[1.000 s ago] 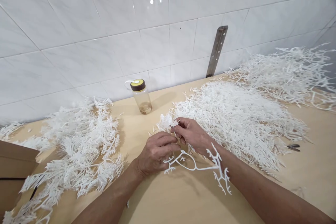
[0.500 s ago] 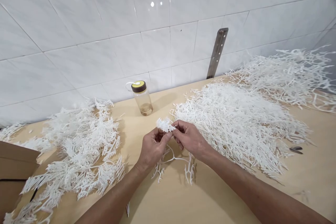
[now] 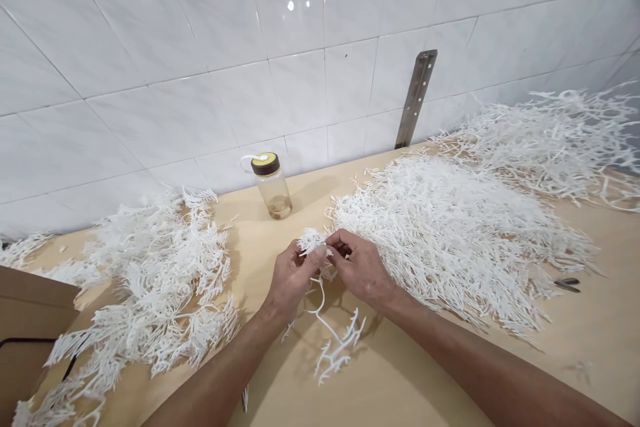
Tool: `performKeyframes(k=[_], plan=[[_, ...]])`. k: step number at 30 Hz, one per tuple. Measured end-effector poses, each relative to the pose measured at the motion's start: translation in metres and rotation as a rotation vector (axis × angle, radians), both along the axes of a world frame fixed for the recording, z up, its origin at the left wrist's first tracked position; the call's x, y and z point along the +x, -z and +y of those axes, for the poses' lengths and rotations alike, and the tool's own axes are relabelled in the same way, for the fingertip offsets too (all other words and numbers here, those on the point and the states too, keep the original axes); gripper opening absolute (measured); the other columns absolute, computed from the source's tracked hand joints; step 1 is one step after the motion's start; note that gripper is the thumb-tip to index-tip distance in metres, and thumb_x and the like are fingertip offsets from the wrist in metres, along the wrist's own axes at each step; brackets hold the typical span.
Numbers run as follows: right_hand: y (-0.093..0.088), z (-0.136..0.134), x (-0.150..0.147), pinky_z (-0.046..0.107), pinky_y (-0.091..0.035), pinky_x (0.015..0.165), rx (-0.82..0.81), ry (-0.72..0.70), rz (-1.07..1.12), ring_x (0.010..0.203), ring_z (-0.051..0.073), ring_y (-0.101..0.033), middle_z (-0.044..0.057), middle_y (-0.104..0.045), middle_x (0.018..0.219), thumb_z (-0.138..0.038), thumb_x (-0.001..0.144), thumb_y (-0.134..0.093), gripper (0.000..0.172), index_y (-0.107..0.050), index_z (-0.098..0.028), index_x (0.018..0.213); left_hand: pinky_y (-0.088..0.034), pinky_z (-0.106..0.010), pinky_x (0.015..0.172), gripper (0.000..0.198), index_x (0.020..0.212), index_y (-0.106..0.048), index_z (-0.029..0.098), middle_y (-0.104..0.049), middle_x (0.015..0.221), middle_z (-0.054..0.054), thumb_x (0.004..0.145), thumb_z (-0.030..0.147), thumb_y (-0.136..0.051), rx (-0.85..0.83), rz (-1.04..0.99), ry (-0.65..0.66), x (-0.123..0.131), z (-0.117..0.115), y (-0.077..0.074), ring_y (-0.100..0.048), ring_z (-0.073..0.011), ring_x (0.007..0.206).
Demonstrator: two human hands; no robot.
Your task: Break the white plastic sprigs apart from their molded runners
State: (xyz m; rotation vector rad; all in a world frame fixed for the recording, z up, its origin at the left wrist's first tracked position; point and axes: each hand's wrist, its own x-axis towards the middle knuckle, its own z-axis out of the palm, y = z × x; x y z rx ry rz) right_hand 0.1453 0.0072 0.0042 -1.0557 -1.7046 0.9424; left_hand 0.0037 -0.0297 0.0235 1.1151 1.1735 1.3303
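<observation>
Between my two hands is a white branching plastic sprig (image 3: 336, 340), with its frilly tuft (image 3: 311, 240) at the fingertips and thin forked stems hanging below. My left hand (image 3: 293, 275) is closed on it, thumb pressed on the tuft. From the right side, my right hand (image 3: 361, 265) pinches at the same tuft, thumb and index finger together. The exact spot where the parts meet is hidden by my fingers. A large pile of straight white sprigs (image 3: 450, 233) lies just right of my right hand.
Left lies a heap of fuller white sprigs (image 3: 160, 280), beside a cardboard box (image 3: 35, 327). A clear bottle (image 3: 274, 190) with a dark lid stands behind my hands. More branches (image 3: 555, 140) sit at back right, and small dark snips (image 3: 567, 285) lie right. A metal bracket (image 3: 416, 100) leans on the tiled wall.
The hanging stems have swung and turned, so one branch now dangles lower toward me. My left thumb has shifted over the tuft; both hands stay in nearly the same place.
</observation>
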Motion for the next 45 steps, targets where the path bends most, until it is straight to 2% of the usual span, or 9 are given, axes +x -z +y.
performKeyframes(k=[3, 9, 16, 19, 24, 29, 32, 38, 45], plan=[[0.001, -0.001, -0.001, 0.027, -0.044, 0.061, 0.099, -0.019, -0.021, 0.063, 0.014, -0.055, 0.001, -0.064, 0.071, -0.027, 0.089, -0.053, 0.014, -0.062, -0.019, 0.081, -0.045, -0.024, 0.053, 0.036, 0.079, -0.066, 0.011, -0.060, 0.062, -0.003, 0.073, 0.045, -0.076, -0.099, -0.066, -0.073, -0.002, 0.002, -0.003, -0.055, -0.0122, 0.055], [0.004, 0.002, -0.002, 0.026, -0.043, 0.059, 0.060, 0.050, -0.016, 0.061, 0.014, -0.054, 0.000, -0.062, 0.069, -0.029, 0.089, -0.054, 0.015, -0.061, -0.019, 0.081, -0.046, -0.024, 0.048, 0.042, 0.079, -0.065, 0.010, -0.064, 0.062, -0.004, 0.064, 0.046, -0.082, -0.215, -0.163, -0.082, -0.008, 0.010, 0.000, -0.057, -0.0134, 0.051], [0.006, 0.002, -0.001, 0.026, -0.043, 0.058, 0.072, 0.036, -0.002, 0.064, 0.015, -0.056, 0.001, -0.063, 0.073, -0.025, 0.087, -0.054, 0.010, -0.062, -0.020, 0.083, -0.047, -0.024, 0.051, 0.039, 0.084, -0.065, 0.014, -0.065, 0.066, 0.000, 0.059, 0.036, -0.086, -0.089, -0.072, -0.125, -0.001, 0.007, 0.003, -0.058, -0.0129, 0.055], [0.002, 0.004, 0.002, 0.026, -0.045, 0.059, 0.094, 0.010, -0.014, 0.069, 0.015, -0.058, 0.003, -0.066, 0.081, -0.024, 0.086, -0.055, 0.010, -0.063, -0.021, 0.088, -0.046, -0.024, 0.052, 0.034, 0.084, -0.065, 0.014, -0.064, 0.063, 0.000, 0.067, 0.040, -0.081, -0.061, -0.032, -0.134, -0.002, 0.007, 0.003, -0.057, -0.0126, 0.054], [-0.012, 0.004, 0.009, 0.025, -0.047, 0.056, 0.055, -0.006, -0.033, 0.068, 0.014, -0.058, 0.006, -0.067, 0.095, -0.022, 0.082, -0.057, 0.027, -0.063, -0.020, 0.109, -0.045, -0.024, 0.052, 0.027, 0.082, -0.064, 0.015, -0.059, 0.054, 0.002, 0.075, 0.039, -0.074, 0.059, 0.083, -0.105, -0.006, 0.009, 0.005, -0.054, -0.0120, 0.050], [-0.021, 0.004, 0.012, 0.027, -0.051, 0.060, 0.031, -0.064, -0.018, 0.076, 0.016, -0.061, 0.007, -0.068, 0.101, -0.032, 0.083, -0.063, 0.031, -0.064, -0.020, 0.112, -0.048, -0.025, 0.064, 0.028, 0.090, -0.066, 0.016, -0.066, 0.073, -0.001, 0.073, 0.035, -0.077, 0.111, 0.080, -0.055, -0.003, 0.006, 0.005, -0.059, -0.0133, 0.066], [-0.021, 0.004, 0.012, 0.029, -0.053, 0.066, 0.033, -0.106, 0.004, 0.080, 0.018, -0.064, 0.006, -0.070, 0.094, -0.032, 0.084, -0.063, 0.028, -0.066, -0.021, 0.110, -0.049, -0.027, 0.071, 0.029, 0.092, -0.066, 0.017, -0.069, 0.085, -0.004, 0.072, 0.034, -0.078, 0.125, 0.051, -0.023, 0.000, 0.004, 0.004, -0.062, -0.0164, 0.077], [-0.024, 0.000, 0.010, 0.027, -0.052, 0.055, -0.042, -0.070, 0.100, 0.066, 0.016, -0.062, 0.003, -0.067, 0.081, -0.035, 0.085, -0.061, 0.023, -0.063, -0.021, 0.104, -0.050, -0.027, 0.066, 0.025, 0.089, -0.065, 0.016, -0.065, 0.077, -0.002, 0.077, 0.037, -0.074, 0.104, -0.044, -0.031, -0.002, 0.003, -0.001, -0.059, -0.0136, 0.067], [-0.025, 0.001, 0.008, 0.025, -0.044, 0.048, -0.119, -0.046, 0.181, 0.053, 0.011, -0.051, -0.002, -0.056, 0.065, -0.039, 0.085, -0.062, 0.020, -0.055, -0.020, 0.079, -0.046, -0.024, 0.054, 0.025, 0.084, -0.061, 0.015, -0.059, 0.065, 0.002, 0.072, 0.029, -0.077, 0.005, -0.252, 0.011, -0.004, 0.010, 0.006, -0.054, -0.0101, 0.053]])
